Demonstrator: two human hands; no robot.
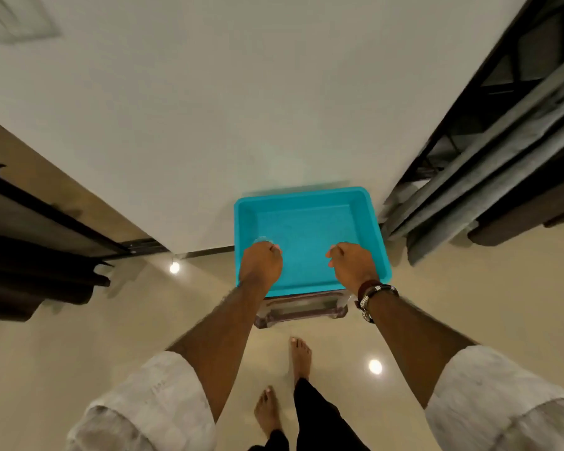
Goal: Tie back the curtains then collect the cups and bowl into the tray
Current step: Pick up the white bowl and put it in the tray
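Turquoise tray (310, 203): on small stool (302, 309) against white wall (225, 109), interior bare. Left hand (261, 262) curled around clear glass cup (263, 239); right hand (352, 263) fisted, contents unclear. Grey curtains (489, 177) right.

white rolled-up sleeves (150, 398) at the lower corners of the frame, dark beaded bracelets (373, 296) with silver pieces on the right wrist, black trousers (319, 418), bare feet (300, 356).

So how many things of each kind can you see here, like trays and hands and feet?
Blue tray: 1
Small clear stool under the tray: 1
Hands, left hand and right hand, over the tray: 2
Bare feet: 2
Grey curtain: 1
Clear cup, blurry, in the left hand: maybe 1
Total: 8
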